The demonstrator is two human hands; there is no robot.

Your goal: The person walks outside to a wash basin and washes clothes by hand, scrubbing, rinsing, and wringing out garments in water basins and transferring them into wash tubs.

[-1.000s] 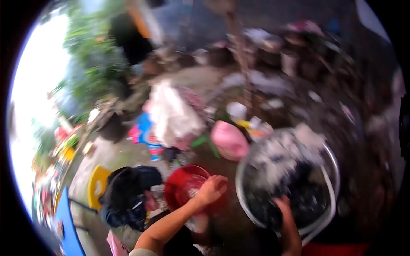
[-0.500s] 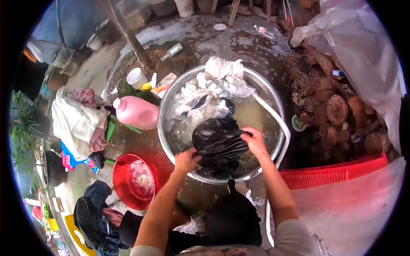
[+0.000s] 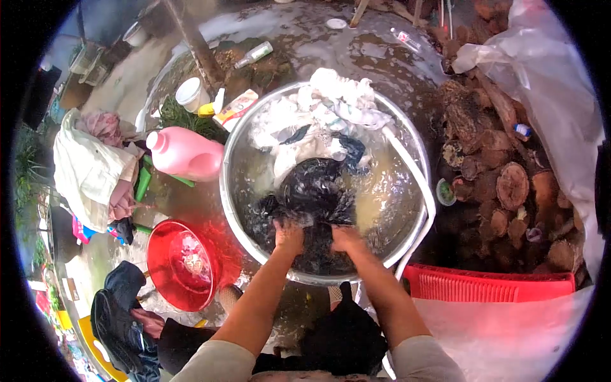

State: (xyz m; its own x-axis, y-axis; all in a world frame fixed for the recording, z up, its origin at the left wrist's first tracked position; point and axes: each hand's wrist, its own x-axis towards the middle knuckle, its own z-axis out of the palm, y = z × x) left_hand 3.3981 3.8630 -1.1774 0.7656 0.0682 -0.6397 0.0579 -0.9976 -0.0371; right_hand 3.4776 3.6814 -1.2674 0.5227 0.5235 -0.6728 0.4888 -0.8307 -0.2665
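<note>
A large metal basin (image 3: 422,159) of cloudy water holds a wet black cloth (image 3: 313,188) with white clothes (image 3: 337,95) heaped behind it. At the near side of the basin my left hand (image 3: 289,235) presses on the black cloth, its fingers partly sunk in it. My right hand (image 3: 345,238) is closed on the same cloth a short way to the right, its fingertips hidden in the dark fabric. A white hose (image 3: 414,165) runs over the basin's right rim into the white clothes.
Left of the basin are a red bucket (image 3: 153,261), a pink jug (image 3: 188,153), a white cloth pile (image 3: 86,172) and dark clothes (image 3: 118,318). Firewood (image 3: 512,184) and a red ridged plastic piece (image 3: 484,284) lie to the right. A glass bottle (image 3: 253,55) lies behind.
Both hands have come closer together and lowered the black cloth, which was stretched between them, into the water. Before that, the left hand was over the red bucket.
</note>
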